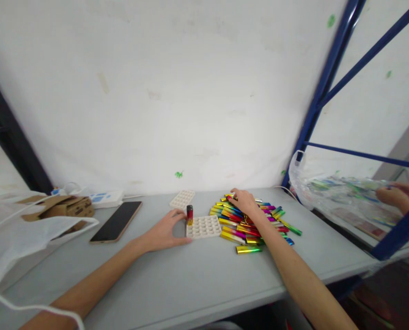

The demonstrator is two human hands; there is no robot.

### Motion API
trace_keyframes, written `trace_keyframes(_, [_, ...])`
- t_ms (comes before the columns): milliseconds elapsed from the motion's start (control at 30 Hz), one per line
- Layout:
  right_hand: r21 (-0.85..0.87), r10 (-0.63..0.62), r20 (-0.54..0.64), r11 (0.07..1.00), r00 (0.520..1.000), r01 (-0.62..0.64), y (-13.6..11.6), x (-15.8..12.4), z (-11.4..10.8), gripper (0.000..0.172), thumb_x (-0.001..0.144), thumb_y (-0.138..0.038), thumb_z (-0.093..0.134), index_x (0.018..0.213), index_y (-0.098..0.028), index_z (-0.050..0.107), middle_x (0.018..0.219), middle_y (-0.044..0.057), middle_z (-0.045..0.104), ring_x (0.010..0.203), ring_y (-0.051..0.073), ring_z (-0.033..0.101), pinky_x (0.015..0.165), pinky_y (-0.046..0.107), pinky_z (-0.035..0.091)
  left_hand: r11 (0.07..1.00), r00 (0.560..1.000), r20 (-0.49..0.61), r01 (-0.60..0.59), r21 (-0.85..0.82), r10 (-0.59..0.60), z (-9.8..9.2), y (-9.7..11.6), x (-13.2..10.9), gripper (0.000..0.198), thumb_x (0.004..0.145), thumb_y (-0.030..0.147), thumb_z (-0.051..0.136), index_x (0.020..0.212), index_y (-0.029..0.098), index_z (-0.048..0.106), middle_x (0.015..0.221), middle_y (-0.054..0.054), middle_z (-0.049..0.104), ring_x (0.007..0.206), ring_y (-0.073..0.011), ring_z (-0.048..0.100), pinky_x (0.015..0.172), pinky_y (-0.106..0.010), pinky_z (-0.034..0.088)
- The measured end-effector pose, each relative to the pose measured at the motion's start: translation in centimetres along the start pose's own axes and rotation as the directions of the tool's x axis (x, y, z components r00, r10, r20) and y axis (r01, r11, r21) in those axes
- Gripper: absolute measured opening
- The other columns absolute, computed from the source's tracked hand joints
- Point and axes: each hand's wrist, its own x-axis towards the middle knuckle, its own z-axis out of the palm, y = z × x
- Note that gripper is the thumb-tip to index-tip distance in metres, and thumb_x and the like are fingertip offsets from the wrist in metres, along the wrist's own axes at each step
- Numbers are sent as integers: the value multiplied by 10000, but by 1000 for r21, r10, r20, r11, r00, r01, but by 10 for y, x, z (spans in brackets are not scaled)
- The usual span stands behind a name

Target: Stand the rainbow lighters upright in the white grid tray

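Observation:
My left hand point(168, 233) grips the left end of a white tray point(204, 231) with rows of round holes, thumb at the near corner and fingers at the far one. One shiny tube point(189, 215), dark at the top and shading through red to yellow, stands upright in the tray's left side. My right hand point(243, 201) is over the far side of a pile of shiny tubes point(238, 229) in gradient colours. Its fingers close at a small dark-red tube end; the rest of that tube is hard to make out.
A second holed tray point(182, 200) lies by the wall. On the left are a phone point(117, 223), a cardboard box point(67, 208), a white power strip point(106, 198) and a plastic bag point(15, 233). Beyond the blue post point(314, 105), another person's hands point(395, 196) are near a clear bag point(341, 197).

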Motion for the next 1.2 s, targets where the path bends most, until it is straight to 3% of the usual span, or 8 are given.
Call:
trace_keyframes(133, [29,-38,-30,999,999,39,-6,3,1,309,1031,-239,613,1322,-181,701,1240,161,782,1228,297,695,1061,410,467,1000,1000,10,17,15,-17,0,1,0,659,772,613,866,1289,240,697,1407,-129,661,1327,-376,638,1191,-493,506])
trace_keyframes(233, [296,-90,-158,946,983,135,-11,5,1,208,1042,-226,557,1170,-163,709,1205,167,771,1159,259,713,1023,381,504,999,999,16,28,19,-29,0,2,0,659,780,619,856,1291,238,691,1412,-130,651,1331,-373,636,1195,-484,501])
trace_keyframes(333, [718,-84,-124,680,989,147,-19,1,3,215,1045,-367,536,1165,-205,611,1110,88,744,817,177,727,738,308,565,999,999,20,36,8,-36,0,3,1,671,776,628,852,1285,220,693,1405,-139,649,1331,-382,631,1198,-496,495])
trace_keyframes(467, [936,-187,61,351,980,8,-40,-10,9,365,1003,-562,531,1198,-257,484,822,-70,627,471,85,436,469,204,353,999,999,28,35,5,-35,0,3,0,693,773,639,852,1293,211,689,1410,-144,640,1345,-387,616,1207,-499,483])
trace_keyframes(600, [906,-170,-19,414,985,89,-66,-20,14,381,978,-617,521,997,-236,533,662,-98,458,535,110,391,513,220,322,1000,1000,20,11,5,-11,1,2,-1,685,795,624,853,1329,232,679,1420,-126,639,1340,-365,620,1202,-470,488])
trace_keyframes(767, [800,-178,-202,537,963,267,-87,-33,14,510,972,-679,500,734,-229,476,673,-47,454,653,141,424,603,264,335,1000,1000,26,2,-7,-2,1,2,0,677,811,607,852,1340,222,677,1427,-135,630,1347,-361,611,1207,-497,478])
trace_keyframes(1033, [745,-96,-181,637,979,200,-101,-45,11,508,896,-651,454,607,-249,343,608,-43,284,597,121,290,562,290,211,1000,999,32,-2,3,2,0,5,0,672,809,622,841,1327,226,677,1421,-125,644,1338,-362,616,1204,-483,481])
trace_keyframes(1200, [717,-79,-200,667,976,201,-104,-47,14,348,828,-502,451,612,-241,376,625,-29,355,603,121,332,561,287,205,1000,1000,29,-10,12,9,0,4,0,675,812,623,838,1326,218,673,1422,-130,640,1339,-360,613,1200,-487,479])
